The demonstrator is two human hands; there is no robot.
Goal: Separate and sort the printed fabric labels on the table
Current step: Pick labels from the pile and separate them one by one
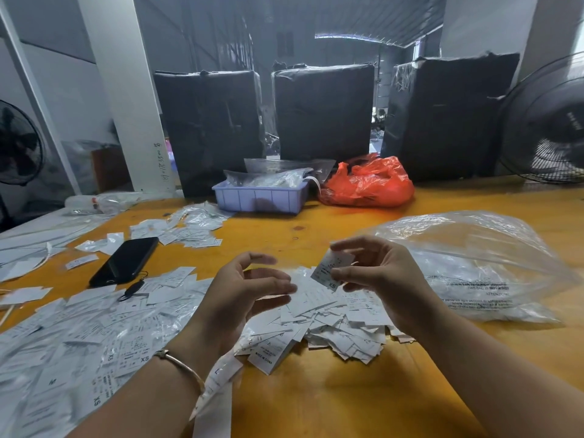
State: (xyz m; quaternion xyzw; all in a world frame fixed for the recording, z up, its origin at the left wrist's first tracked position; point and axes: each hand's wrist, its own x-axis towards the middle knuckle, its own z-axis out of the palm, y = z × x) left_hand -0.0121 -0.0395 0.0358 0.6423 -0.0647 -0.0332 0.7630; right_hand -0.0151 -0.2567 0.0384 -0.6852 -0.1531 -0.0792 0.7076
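While the right hand (376, 273) pinches one label (331, 268) between thumb and fingertips, above the heap (331, 317) at mid-worktop, left hand (249, 292) hovers just beside it, fingers loosely curved, holding nothing. Label tilted, long axis running from upper right down to lower left; "XS" print sits at its low end, printed face toward the camera. Step in hand, as I judge it: read the size, then pass the label to its group. To do it well: hold by one edge so the print stays uncovered, check that only a single layer is pinched, since these pieces cling together, and lay it flat in the matching spread so sizes don't mix. Sorted-looking spread (79, 336) lies left of the heap, several pieces there also marked XS. Farther out: phone (124, 262) on the worktop (316, 399) at left, clear bag (474, 267) at right, lilac tray (260, 197) and orange bag (369, 183) beyond, black-wrapped bales (322, 112) at the back.
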